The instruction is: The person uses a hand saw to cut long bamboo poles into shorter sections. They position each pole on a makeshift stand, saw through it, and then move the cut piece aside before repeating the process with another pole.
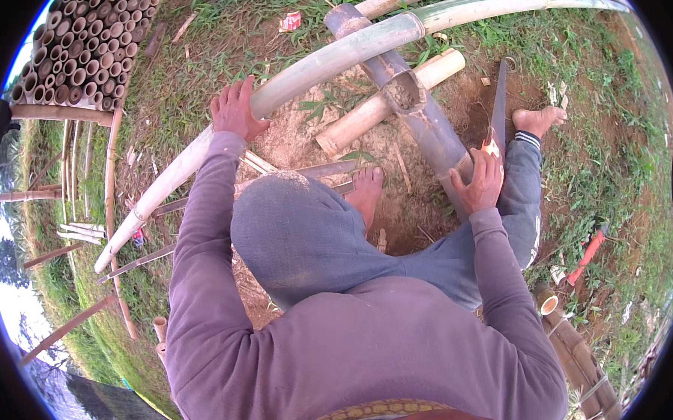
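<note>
My left hand (236, 111) lies across a long pale-green bamboo pole (337, 58), fingers over its far side and thumb toward me. The pole runs from lower left to upper right and crosses a thick dark bamboo piece (432, 127) with a cut-out notch. My right hand (479, 183) is closed at the handle of a handsaw (500, 101), beside the dark piece's near end. The saw's blade points away from me, and part of its handle is hidden by my fingers. A shorter, yellowish bamboo length (355, 124) lies under the dark piece.
A stack of cut bamboo tubes (82, 52) stands at far left behind a bamboo rail. Split bamboo strips (312, 170) lie by my bent knee. An orange-red tool (586, 257) lies on the grass at right, near bundled bamboo (583, 364). A red wrapper (290, 21) lies beyond the pole.
</note>
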A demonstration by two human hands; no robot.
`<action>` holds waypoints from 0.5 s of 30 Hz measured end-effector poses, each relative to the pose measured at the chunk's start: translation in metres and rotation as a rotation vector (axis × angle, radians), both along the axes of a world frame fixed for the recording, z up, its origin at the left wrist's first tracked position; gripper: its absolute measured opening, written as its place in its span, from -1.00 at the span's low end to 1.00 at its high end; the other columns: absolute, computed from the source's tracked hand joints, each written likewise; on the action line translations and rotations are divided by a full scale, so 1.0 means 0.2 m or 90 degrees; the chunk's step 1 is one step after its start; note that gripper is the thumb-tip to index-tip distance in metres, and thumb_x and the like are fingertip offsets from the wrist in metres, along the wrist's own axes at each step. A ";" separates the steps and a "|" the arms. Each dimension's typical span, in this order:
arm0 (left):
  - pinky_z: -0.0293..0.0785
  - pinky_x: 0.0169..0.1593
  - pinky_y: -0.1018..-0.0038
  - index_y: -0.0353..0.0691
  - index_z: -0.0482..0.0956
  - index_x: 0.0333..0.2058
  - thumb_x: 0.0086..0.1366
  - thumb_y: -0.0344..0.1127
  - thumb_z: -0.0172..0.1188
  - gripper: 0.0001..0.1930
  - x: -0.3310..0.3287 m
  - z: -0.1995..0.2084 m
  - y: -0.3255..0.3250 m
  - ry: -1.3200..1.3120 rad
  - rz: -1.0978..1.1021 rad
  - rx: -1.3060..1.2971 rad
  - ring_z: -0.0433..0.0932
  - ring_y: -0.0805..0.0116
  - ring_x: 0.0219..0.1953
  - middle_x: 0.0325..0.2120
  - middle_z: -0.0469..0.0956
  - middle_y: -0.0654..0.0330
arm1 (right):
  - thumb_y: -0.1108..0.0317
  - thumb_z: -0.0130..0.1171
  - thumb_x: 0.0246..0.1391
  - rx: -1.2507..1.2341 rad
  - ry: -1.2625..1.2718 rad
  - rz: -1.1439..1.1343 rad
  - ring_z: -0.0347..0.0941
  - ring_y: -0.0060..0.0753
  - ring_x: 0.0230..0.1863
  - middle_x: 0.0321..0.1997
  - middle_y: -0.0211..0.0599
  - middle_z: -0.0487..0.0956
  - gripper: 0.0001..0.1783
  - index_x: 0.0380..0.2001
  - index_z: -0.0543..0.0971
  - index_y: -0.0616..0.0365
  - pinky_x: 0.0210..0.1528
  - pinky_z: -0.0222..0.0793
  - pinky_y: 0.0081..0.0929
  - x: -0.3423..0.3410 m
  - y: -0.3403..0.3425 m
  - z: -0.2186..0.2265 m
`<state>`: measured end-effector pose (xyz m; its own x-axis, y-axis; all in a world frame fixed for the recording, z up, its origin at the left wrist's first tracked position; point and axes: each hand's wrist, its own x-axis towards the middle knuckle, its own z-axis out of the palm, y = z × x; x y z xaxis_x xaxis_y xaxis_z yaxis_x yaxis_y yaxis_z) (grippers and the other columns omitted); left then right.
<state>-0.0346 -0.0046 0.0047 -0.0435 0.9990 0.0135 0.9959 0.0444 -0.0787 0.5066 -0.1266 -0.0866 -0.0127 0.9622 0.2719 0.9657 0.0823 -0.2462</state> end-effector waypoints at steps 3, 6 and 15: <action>0.36 0.36 -0.07 0.06 0.26 0.42 -0.08 -0.01 0.64 0.07 -0.10 -0.02 0.11 -0.031 0.008 -0.124 0.49 -0.12 0.29 0.21 0.53 -0.06 | 0.00 0.69 -0.23 -0.158 0.021 0.063 0.37 0.13 0.36 0.36 0.03 0.41 0.25 0.48 0.22 0.10 0.42 0.29 -0.03 -0.09 -0.01 0.07; 0.55 0.20 0.03 -0.01 0.36 0.32 -0.06 -0.09 0.59 -0.07 -0.13 -0.04 0.15 -0.108 0.043 -0.222 0.68 -0.13 0.06 0.00 0.69 -0.07 | -0.04 0.68 -0.23 -0.340 0.077 -0.017 0.42 0.22 0.33 0.37 0.18 0.38 0.38 0.55 0.06 0.06 0.37 0.36 0.00 -0.12 0.04 0.12; 0.61 0.08 -0.01 -0.01 0.45 0.22 -0.01 -0.09 0.48 -0.24 0.09 0.00 0.01 -0.112 0.019 -0.209 0.72 -0.16 -0.04 -0.10 0.72 -0.08 | -0.06 0.62 -0.22 -0.353 0.115 -0.081 0.46 0.33 0.27 0.27 0.30 0.42 0.38 0.56 0.00 0.00 0.29 0.43 0.07 -0.31 0.14 0.08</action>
<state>-0.0176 -0.0025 0.0042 -0.0453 0.9469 -0.3184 0.9941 0.0741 0.0789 0.4442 -0.0985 -0.0697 0.1118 0.9522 -0.2843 0.8982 -0.2192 -0.3811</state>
